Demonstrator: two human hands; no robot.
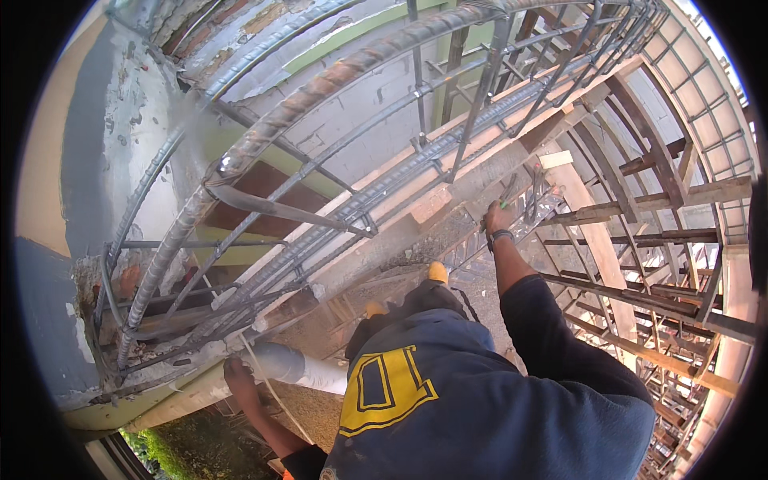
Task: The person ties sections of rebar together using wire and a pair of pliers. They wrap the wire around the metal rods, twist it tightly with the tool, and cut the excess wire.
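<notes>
A long rebar cage (336,216) of thick ribbed bars and thin ties runs from lower left to upper right. My right hand (498,218), with a band on its wrist, reaches out to the cage's far side. It is closed around a thin green-handled tool (509,190) held against the bars. My left hand (240,381) is low at the left, wrapped on the end of a white pipe (292,365) under the concrete edge (160,376). My dark blue shirt with a yellow print (448,400) and my yellow shoes (438,272) show below.
Wooden formwork and timber props (640,240) crowd the right side, with a pale post (596,240) among them. A rough plastered wall (120,136) stands at the left. A thin cord (268,384) crosses by the pipe. Green plants (164,452) lie far below.
</notes>
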